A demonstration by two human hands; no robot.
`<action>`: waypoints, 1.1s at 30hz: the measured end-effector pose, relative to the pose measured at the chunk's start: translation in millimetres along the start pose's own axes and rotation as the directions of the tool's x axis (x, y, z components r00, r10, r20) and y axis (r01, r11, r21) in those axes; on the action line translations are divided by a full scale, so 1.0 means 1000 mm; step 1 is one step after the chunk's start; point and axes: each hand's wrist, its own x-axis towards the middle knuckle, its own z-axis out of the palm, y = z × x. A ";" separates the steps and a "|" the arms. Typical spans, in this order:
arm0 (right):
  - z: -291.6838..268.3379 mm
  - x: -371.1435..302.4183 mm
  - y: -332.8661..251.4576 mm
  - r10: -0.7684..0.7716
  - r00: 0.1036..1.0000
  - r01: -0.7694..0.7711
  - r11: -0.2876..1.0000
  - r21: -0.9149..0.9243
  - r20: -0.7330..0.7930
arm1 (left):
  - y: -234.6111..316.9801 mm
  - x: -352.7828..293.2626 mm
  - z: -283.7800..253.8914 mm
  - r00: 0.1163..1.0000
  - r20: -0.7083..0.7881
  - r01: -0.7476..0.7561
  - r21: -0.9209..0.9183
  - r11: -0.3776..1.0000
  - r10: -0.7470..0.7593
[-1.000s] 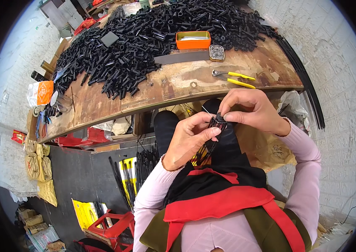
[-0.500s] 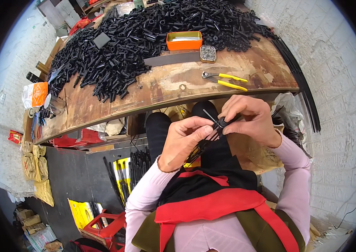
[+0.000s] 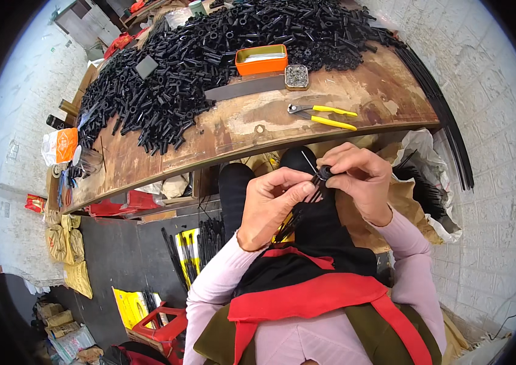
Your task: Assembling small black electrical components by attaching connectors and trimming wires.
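Note:
Over my lap, my left hand (image 3: 275,204) pinches a small bundle of thin black rods (image 3: 287,226) between thumb and fingers. One thin greyish rod (image 3: 309,160) sticks up past its fingertips. Close against the rod tips, my right hand (image 3: 364,181) grips a small round black tube piece (image 3: 325,173). The two hands almost meet; whether a rod sits inside the piece is too small to tell. Yellow-handled pincers (image 3: 323,115) lie on the wooden table (image 3: 227,129) just beyond my hands.
A large heap of short black tubes (image 3: 166,91) covers the table's far side. An orange tin (image 3: 262,66) and a small box of metal bits (image 3: 296,77) stand before it. At right is an open sack of black rods (image 3: 428,198); a red stool (image 3: 163,331) stands lower left.
The view has shifted slightly. My right forearm has come inward and shows more of the sack beside it. Both hands keep their grips, with the black piece still at the rod tips.

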 end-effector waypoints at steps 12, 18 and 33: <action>0.022 0.006 0.012 -0.042 0.999 0.042 0.997 -0.060 0.014 | 0.003 -0.003 -0.015 0.994 0.023 -0.112 0.084 0.990 0.110; 0.072 0.009 0.022 -0.116 0.985 0.140 0.969 -0.201 0.127 | 0.013 -0.028 -0.034 0.880 -0.207 -0.234 0.594 0.770 0.427; 0.131 -0.009 0.076 0.401 0.896 -0.342 0.897 -0.280 0.189 | 0.042 -0.038 -0.103 0.870 -0.301 -0.354 0.172 0.919 0.391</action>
